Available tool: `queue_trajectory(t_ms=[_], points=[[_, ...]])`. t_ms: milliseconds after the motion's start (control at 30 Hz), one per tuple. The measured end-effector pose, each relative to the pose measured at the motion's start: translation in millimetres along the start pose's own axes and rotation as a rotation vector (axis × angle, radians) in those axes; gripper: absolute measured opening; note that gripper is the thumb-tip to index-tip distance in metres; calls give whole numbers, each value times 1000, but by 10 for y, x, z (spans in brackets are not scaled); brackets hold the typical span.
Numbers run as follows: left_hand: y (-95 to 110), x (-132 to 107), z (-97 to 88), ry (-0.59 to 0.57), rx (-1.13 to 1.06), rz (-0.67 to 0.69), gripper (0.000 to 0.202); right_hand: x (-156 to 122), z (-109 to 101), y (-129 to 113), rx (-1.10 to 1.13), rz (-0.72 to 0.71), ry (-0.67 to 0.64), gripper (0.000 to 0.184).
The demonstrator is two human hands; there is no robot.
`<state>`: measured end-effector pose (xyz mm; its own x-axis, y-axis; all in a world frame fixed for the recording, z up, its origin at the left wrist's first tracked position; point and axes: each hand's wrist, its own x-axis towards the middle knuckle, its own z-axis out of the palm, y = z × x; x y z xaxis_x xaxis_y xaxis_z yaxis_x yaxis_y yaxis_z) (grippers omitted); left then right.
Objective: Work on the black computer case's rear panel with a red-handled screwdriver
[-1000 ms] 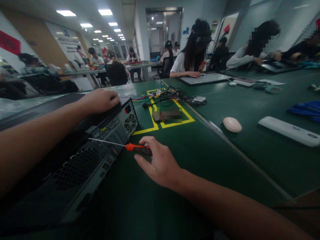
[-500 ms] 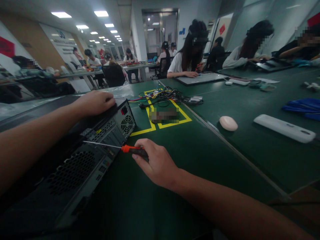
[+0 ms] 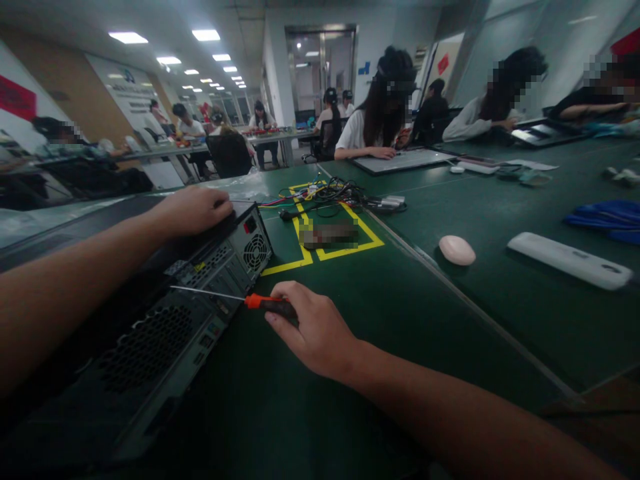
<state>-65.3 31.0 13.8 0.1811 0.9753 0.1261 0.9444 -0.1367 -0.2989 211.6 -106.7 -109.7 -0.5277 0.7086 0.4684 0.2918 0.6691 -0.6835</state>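
A black desktop computer case (image 3: 227, 273) lies at the left, its back panel with fan grille, vents and ports turned towards me. My left hand (image 3: 197, 210) rests on its top near the back edge, fingers bent and closed against it. In my right hand (image 3: 315, 327) is a screwdriver (image 3: 257, 301) with an orange and black handle, fingers wrapped round the grip. Its long thin shaft points left across the back panel. I cannot tell whether the tip touches the case.
Beyond the case lie tangled cables (image 3: 340, 193) and a blurred-out object (image 3: 330, 235) by yellow tape (image 3: 350, 252) on the green table (image 3: 400, 333). To the right are a pale oval object (image 3: 457, 250), a long white device (image 3: 570, 260) and blue material (image 3: 605, 215). People work across the table.
The view has tilted very slightly, so the scene sits a little lower. Both hands and the screwdriver stay nearly in the same place against the case.
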Motion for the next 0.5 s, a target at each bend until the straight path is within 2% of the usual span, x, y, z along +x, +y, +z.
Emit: queue_trajectory(t_ms=[500], points=[[-3, 1, 4, 5, 12, 7, 51, 5, -13, -18, -15, 12, -25, 18]])
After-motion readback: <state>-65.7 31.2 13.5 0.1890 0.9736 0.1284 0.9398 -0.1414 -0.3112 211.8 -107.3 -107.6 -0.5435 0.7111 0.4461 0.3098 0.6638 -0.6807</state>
